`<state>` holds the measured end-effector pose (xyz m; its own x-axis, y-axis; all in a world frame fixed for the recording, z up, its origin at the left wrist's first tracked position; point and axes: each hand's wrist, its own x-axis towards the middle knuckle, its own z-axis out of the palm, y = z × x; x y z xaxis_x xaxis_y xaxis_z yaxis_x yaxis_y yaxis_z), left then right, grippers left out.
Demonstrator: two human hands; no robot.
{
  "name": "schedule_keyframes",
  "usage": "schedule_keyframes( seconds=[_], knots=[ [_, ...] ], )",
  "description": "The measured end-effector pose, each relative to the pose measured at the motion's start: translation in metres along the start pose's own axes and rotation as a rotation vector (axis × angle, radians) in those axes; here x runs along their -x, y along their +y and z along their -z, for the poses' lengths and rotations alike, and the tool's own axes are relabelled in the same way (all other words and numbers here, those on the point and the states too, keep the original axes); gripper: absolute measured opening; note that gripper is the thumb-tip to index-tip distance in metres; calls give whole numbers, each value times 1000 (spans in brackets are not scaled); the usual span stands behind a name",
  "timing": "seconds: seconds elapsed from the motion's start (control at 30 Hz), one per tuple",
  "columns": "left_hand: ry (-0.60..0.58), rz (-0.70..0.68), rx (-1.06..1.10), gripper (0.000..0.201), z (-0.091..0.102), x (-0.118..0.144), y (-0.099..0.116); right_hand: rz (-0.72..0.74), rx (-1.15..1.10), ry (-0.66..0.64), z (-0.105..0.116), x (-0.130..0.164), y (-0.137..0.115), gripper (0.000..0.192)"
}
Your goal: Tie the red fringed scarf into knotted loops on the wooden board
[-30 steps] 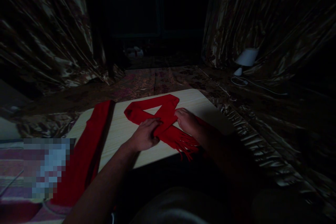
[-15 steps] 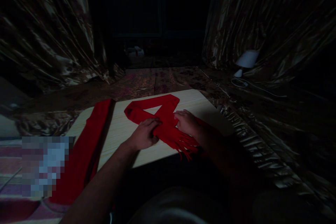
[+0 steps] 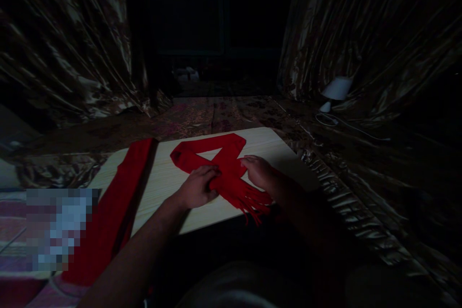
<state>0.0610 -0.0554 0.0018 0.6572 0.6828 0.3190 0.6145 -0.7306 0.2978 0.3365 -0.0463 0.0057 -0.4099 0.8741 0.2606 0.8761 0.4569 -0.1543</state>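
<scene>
A red scarf (image 3: 227, 171) with a fringed end lies in a crossed loop on a pale wooden table (image 3: 166, 187). Its fringe points toward me, hanging at the near edge. My left hand (image 3: 200, 185) grips the scarf's left edge just below the crossing, fingers curled over the cloth. On the other side, my right hand (image 3: 257, 171) pinches the right edge with thumb and fingertips. More red cloth (image 3: 111, 202) stretches in a long folded strip over the table's left side; whether it joins the scarf cannot be seen.
A small white lamp (image 3: 337, 89) with a looped cord stands on the patterned cover (image 3: 231, 110) behind the table. Long curtains (image 3: 79, 33) hang on both sides of a dark window. Striped bedding (image 3: 14, 226) lies at left, with a blurred patch over it. The room is dim.
The camera view has tilted slightly, so the scene sits a little lower. My right hand has shifted slightly on the scarf's edge; the scarf's loop keeps nearly the same shape.
</scene>
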Motion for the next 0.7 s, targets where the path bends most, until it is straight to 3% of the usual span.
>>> schedule_keyframes(
  seconds=[0.23,0.4,0.5,0.7],
  knots=[
    [44,-13,51,47,-4,-1,-5,-187,202,-2,31,15,30,28],
    [78,-50,87,38,-4,-6,-8,-261,329,-263,60,24,58,23],
    [86,-57,100,34,-5,-9,-10,-299,361,-350,69,26,74,24],
    [64,-49,135,35,-6,-6,-14,-369,277,-561,88,19,124,24]
  ],
)
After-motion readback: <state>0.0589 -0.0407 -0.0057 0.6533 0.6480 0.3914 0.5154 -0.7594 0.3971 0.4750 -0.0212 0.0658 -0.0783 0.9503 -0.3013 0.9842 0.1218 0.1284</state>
